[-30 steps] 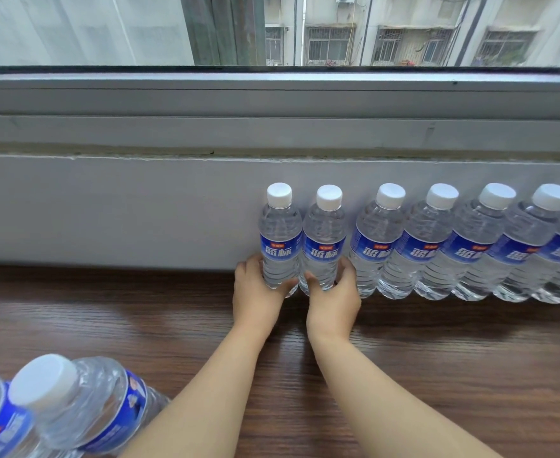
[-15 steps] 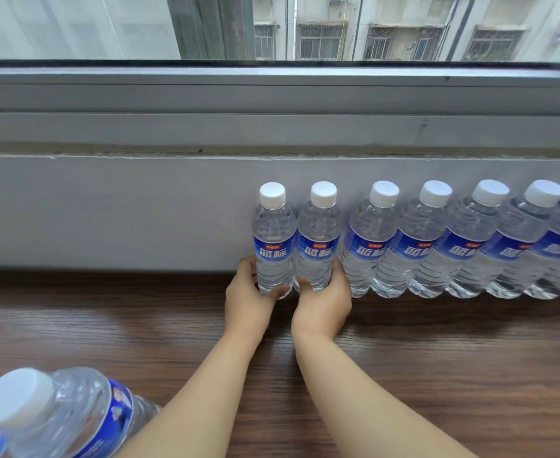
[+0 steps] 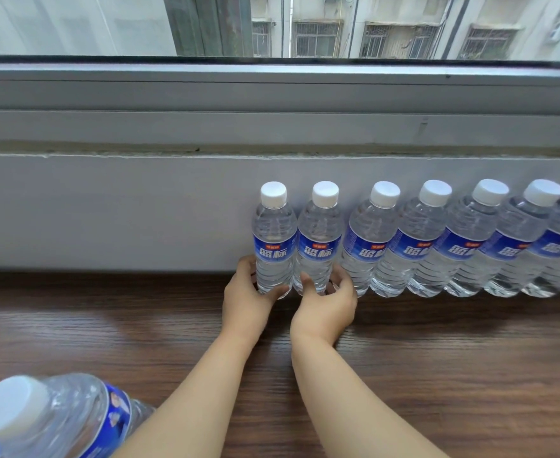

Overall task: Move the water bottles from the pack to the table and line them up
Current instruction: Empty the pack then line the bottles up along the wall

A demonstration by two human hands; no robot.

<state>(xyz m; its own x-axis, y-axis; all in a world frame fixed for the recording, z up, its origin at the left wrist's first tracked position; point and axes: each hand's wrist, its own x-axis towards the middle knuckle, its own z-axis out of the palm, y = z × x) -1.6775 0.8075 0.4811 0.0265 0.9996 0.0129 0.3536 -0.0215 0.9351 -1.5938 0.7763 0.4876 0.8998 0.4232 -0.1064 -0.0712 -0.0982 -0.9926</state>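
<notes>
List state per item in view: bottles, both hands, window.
left hand: grips base of leftmost bottle
right hand: grips base of second bottle
leftmost bottle: upright, capped, on table
second bottle: upright, capped, touching leftmost bottle
row bottles: capped, lined along wall
near bottle: capped, bottom-left corner, partly out of frame
table: bears the row
window: cannot tell if open

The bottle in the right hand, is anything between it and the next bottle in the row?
Nothing visible. The right hand grips the second bottle low down, and only a small open gap separates it from the third bottle, though fingers reach into that gap. The left hand grips the end bottle beside it.
</notes>
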